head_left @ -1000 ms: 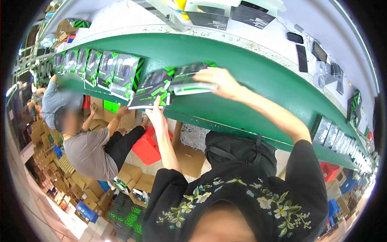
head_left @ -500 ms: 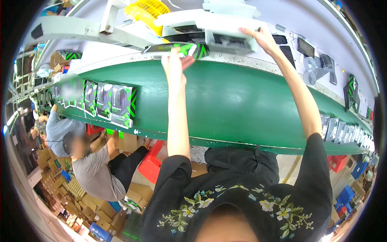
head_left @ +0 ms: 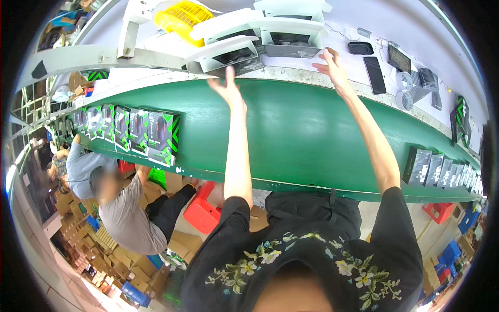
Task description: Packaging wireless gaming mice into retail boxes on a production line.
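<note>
My left hand (head_left: 229, 92) is over the far edge of the green belt, fingers spread and nothing in it. Just beyond its fingertips stands an open black box (head_left: 240, 67) with its white inner flap raised. My right hand (head_left: 332, 72) hangs empty with fingers apart, close to the right side of another open box (head_left: 291, 51). More opened boxes with white flaps (head_left: 288, 7) stand behind these two. What lies deep inside the boxes is too dark to make out.
The green belt (head_left: 291, 130) runs across in front of me. Black-and-green boxes (head_left: 161, 136) line its left part, dark boxes (head_left: 417, 165) its right. On the bench are a yellow fan (head_left: 184, 21), a phone (head_left: 374, 75) and a black case (head_left: 360, 48). A person (head_left: 127, 213) sits at left.
Both hands have let go. The black-and-green box my left hand held tilted now stands with its white flap up. My right hand has come away from a white flap and dropped nearer.
</note>
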Action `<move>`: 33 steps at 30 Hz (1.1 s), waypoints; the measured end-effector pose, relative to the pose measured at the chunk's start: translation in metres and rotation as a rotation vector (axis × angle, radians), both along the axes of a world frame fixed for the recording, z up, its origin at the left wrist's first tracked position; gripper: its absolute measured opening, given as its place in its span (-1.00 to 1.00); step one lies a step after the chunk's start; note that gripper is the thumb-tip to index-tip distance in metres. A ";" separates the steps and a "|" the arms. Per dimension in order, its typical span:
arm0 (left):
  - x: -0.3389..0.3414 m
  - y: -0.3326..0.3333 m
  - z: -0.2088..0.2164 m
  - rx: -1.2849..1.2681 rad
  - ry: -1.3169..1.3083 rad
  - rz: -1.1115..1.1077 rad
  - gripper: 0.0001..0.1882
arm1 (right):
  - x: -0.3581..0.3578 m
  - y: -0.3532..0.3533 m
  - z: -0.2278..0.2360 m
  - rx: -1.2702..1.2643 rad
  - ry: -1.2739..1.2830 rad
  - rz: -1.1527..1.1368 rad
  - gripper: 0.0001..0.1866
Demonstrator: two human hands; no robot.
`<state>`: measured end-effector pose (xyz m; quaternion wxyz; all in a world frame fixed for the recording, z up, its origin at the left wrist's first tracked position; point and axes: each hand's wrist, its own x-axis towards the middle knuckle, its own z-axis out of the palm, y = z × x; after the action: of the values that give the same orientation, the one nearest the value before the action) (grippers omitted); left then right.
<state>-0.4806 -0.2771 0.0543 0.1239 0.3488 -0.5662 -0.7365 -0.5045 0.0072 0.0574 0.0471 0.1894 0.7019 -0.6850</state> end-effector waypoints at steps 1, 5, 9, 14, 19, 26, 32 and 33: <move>-0.008 -0.003 -0.008 0.021 0.066 -0.148 0.21 | 0.001 -0.009 0.007 -0.322 -0.127 -0.020 -0.26; -0.047 -0.004 -0.027 -0.124 0.116 -0.200 0.21 | -0.021 -0.022 0.013 -0.705 -0.186 0.078 -0.28; -0.068 0.011 -0.028 -0.272 0.125 -0.148 0.22 | -0.031 -0.031 -0.001 -0.849 -0.102 -0.020 -0.24; -0.039 0.012 -0.019 -0.346 0.072 -0.211 0.26 | 0.007 -0.052 -0.015 -0.690 -0.160 0.047 -0.19; 0.067 -0.046 -0.014 -1.012 0.052 -0.251 -0.06 | 0.134 -0.013 0.001 -0.210 -0.270 0.352 -0.38; 0.176 -0.333 -0.020 -0.499 -0.827 0.844 -0.03 | 0.294 -0.010 0.027 -0.159 -0.531 0.270 -0.58; 0.212 -0.449 -0.062 0.046 -0.247 0.396 -0.44 | 0.269 -0.056 0.025 -0.194 -0.379 0.521 -0.59; 0.202 -0.424 -0.076 0.095 -0.405 0.432 -0.42 | 0.262 -0.057 0.033 -0.137 -0.400 0.502 -0.57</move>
<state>-0.2785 -0.7012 -0.0219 0.1457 0.6062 -0.4570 -0.6344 -0.2423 -0.0496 0.0902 0.3642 0.1375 0.6559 -0.6467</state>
